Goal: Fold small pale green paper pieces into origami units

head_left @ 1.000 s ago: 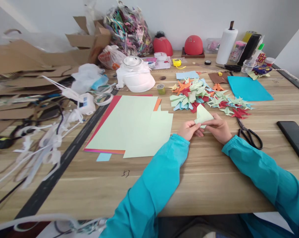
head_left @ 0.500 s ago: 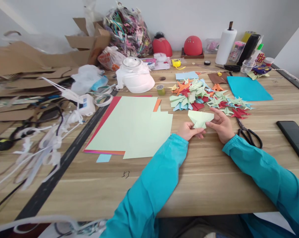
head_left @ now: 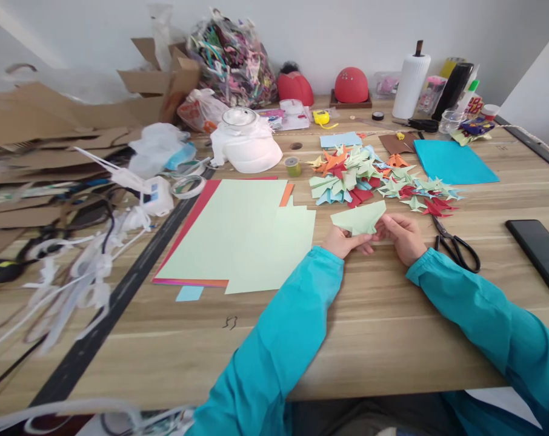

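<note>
Table (head_left: 374,315): wood top, all items lie on it.
Sheets (head_left: 238,230): pale green stack over red and orange, left of the hands.
Blue sheet (head_left: 454,161): flat, far right.
Heap of folded shapes (head_left: 360,175): mixed colours, just beyond the hands.
Phone (head_left: 535,254): right edge, face up.
Scissors (head_left: 456,251): just right of the right hand.
Left hand (head_left: 342,242): pinches the folded paper from below.
Right hand (head_left: 404,236): pinches its right end.
Folded paper (head_left: 359,219): pale green, held between both hands, just above the table.
</note>
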{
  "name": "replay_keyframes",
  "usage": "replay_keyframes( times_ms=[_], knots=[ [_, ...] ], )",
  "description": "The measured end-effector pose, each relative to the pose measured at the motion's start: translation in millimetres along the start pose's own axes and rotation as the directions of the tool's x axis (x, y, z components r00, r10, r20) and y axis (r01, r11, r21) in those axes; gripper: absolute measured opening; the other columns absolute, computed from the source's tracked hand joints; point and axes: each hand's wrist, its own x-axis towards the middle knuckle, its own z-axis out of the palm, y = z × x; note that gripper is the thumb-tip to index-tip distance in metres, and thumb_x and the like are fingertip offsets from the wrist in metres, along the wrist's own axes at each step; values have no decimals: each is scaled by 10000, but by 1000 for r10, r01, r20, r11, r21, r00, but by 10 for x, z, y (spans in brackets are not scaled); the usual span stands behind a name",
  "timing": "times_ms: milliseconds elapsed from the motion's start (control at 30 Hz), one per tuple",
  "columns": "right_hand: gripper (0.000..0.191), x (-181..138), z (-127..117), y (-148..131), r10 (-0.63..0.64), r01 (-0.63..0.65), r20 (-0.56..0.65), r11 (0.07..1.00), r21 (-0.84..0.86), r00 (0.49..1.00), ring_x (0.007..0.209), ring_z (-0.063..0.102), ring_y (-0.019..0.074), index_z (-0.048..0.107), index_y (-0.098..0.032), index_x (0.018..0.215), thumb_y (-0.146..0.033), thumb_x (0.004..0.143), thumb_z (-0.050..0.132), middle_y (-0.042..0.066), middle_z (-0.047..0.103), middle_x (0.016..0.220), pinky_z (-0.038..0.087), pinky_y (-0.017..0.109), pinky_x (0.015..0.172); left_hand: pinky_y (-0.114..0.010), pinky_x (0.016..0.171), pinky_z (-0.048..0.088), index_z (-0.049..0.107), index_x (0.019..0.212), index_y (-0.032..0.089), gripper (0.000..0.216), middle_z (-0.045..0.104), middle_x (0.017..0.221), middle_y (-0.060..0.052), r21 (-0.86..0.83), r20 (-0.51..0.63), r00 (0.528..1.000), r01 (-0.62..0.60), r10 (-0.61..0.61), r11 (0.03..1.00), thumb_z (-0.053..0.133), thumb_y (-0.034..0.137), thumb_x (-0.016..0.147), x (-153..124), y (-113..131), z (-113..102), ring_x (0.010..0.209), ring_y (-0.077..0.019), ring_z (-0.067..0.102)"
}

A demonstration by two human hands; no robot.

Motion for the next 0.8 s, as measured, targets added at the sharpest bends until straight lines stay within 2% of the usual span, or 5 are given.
replay_keyframes(
  times_ms=[100,200,300,667,800],
  knots=[
    [272,-9,17,1,-7,7,12,1000,-24,1000,593,569,131,655,-192,752,-453,674,648,13,632,652,460,276,585,-275,498,528,607,891,84,489,688,750,-96,-15,-23,1000,-10,9,1000,761,361,519,2,5,4,521,-158,625],
    [260,-7,41,8,-52,56,53,996,-63,997,634,572,135,641,-192,731,-380,580,739,3,630,672,462,279,606,-260,472,518,613,848,78,468,659,590,-51,10,-46,999,-19,19,1000,767,360,507,0,23,35,485,-153,610],
    [263,3,51,31,-93,99,52,989,-114,994,637,563,139,632,-188,715,-350,553,759,4,618,676,467,287,598,-245,434,504,615,838,79,461,613,481,-18,57,-72,997,-19,23,998,768,361,507,-9,35,72,453,-155,598],
    [190,-9,56,52,-65,67,44,997,-39,997,616,581,138,624,-173,645,-320,602,736,10,628,650,485,282,603,-228,416,506,640,717,46,390,622,477,-66,91,-93,996,17,-8,996,748,380,546,6,-19,59,435,-160,604],
    [216,-13,58,-9,-18,21,36,997,-77,999,542,543,108,635,-160,641,-369,659,685,8,619,573,437,240,538,-232,403,500,636,713,44,417,671,609,-106,32,-107,993,51,-48,998,767,381,505,2,14,79,445,-163,610]
  ],
)
